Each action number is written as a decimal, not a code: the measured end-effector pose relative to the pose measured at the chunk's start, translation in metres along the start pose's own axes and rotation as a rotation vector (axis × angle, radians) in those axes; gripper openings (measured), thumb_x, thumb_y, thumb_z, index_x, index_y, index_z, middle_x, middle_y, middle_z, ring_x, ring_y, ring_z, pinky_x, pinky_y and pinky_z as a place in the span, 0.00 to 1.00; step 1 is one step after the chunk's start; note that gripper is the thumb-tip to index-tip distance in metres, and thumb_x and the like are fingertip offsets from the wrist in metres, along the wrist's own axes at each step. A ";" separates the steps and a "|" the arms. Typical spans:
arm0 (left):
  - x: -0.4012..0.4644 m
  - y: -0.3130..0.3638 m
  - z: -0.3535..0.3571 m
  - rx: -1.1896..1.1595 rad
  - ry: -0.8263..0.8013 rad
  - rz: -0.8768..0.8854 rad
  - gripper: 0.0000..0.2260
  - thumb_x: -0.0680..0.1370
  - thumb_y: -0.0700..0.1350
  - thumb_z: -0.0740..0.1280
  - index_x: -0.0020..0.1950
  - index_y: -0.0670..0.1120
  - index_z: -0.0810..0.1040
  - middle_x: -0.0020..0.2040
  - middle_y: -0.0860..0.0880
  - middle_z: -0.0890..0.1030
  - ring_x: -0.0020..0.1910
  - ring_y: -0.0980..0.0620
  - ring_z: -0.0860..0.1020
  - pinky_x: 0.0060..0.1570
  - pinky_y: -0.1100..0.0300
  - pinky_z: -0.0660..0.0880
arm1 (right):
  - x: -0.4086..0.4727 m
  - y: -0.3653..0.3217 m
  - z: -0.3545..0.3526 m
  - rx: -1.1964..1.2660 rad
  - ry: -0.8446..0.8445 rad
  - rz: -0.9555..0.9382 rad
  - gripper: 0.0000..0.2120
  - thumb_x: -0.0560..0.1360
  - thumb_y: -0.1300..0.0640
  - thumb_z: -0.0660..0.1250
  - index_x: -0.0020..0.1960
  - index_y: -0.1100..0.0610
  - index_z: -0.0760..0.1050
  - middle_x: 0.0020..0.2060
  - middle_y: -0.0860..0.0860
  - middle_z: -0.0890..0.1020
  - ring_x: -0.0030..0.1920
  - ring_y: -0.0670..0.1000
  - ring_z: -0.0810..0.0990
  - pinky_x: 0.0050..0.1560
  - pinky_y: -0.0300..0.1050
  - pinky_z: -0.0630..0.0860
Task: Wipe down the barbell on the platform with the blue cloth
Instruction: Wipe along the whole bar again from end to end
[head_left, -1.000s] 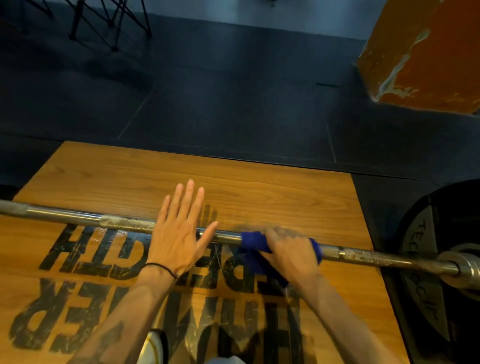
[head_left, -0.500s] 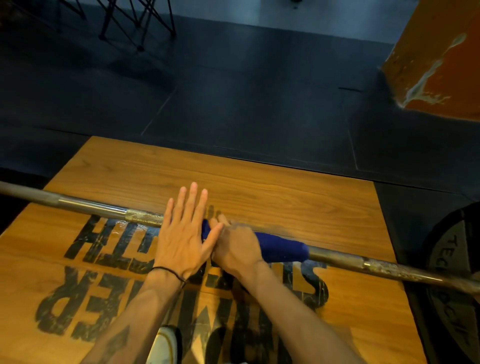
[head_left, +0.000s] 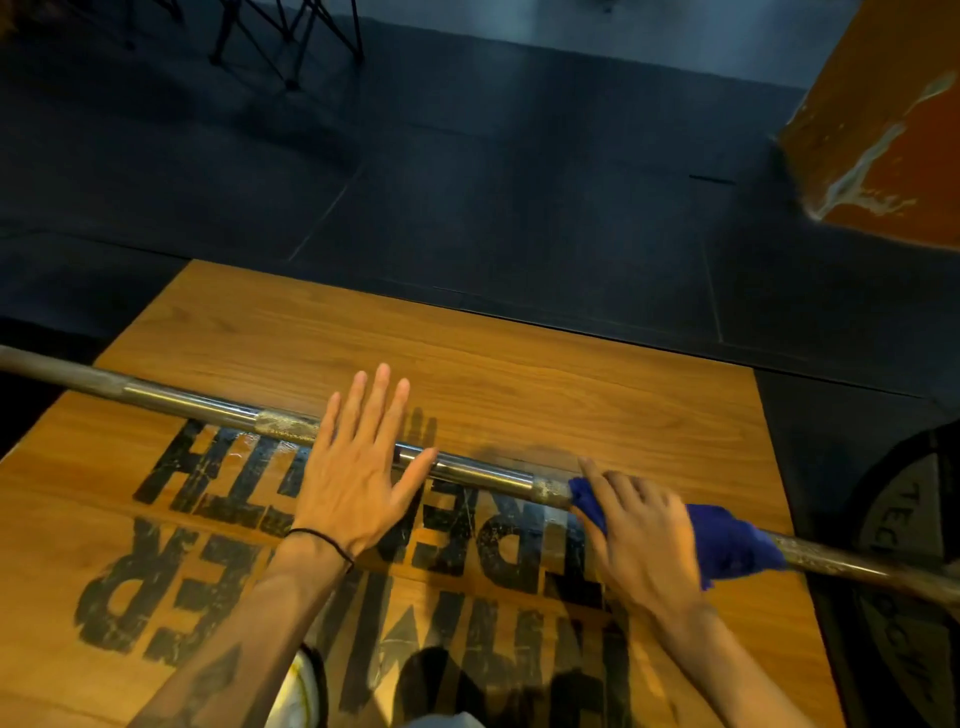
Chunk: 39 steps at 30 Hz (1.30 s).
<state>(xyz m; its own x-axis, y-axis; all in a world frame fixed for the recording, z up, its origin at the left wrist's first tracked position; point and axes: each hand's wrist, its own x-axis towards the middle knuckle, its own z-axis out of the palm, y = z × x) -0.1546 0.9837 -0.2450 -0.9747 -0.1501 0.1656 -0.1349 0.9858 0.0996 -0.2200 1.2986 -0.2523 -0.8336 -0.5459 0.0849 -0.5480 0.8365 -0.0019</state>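
left hand (head_left: 358, 467) flat with fingers straight on the barbell (head_left: 187, 402), right hand (head_left: 636, 535) gripping blue cloth (head_left: 732, 540) around bar further right, wooden platform (head_left: 467, 364) beneath

Dim, warm glare, blurry w/ edge distortion

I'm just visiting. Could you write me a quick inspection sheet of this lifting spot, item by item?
Surface: wooden platform with black lettering.
Job's things: barbell lies across it; blue cloth wrapped on the bar.
Clutter: nothing seen.
Hands: left hand flat on the bar, fingers straight; right hand grips the cloth.
Cables: nothing seen.
Surroundings: dark floor mats, weight plate, orange box, black metal legs.
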 end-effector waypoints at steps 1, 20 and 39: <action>-0.003 -0.003 0.000 0.004 -0.003 -0.012 0.35 0.82 0.67 0.40 0.82 0.46 0.48 0.82 0.44 0.46 0.81 0.46 0.45 0.78 0.45 0.45 | 0.013 -0.019 0.001 0.041 0.000 -0.022 0.30 0.84 0.38 0.48 0.77 0.54 0.69 0.58 0.52 0.82 0.54 0.55 0.81 0.50 0.53 0.77; 0.001 -0.032 0.007 0.005 -0.016 -0.084 0.36 0.81 0.68 0.37 0.82 0.47 0.45 0.82 0.44 0.43 0.81 0.47 0.42 0.79 0.46 0.43 | -0.009 0.055 -0.002 0.028 0.069 -0.100 0.29 0.85 0.37 0.44 0.78 0.51 0.66 0.45 0.51 0.81 0.35 0.51 0.81 0.29 0.47 0.78; 0.024 -0.071 0.001 -0.090 -0.140 -0.047 0.35 0.78 0.69 0.38 0.81 0.53 0.42 0.81 0.49 0.39 0.80 0.50 0.38 0.78 0.51 0.39 | 0.064 -0.092 0.012 0.098 0.042 -0.104 0.30 0.83 0.35 0.43 0.78 0.46 0.66 0.57 0.51 0.83 0.52 0.56 0.83 0.46 0.53 0.80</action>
<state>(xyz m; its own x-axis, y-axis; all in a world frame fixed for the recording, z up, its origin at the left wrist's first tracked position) -0.1682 0.9102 -0.2490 -0.9839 -0.1775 0.0214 -0.1702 0.9664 0.1929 -0.2238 1.1863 -0.2587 -0.7693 -0.6254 0.1310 -0.6373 0.7656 -0.0875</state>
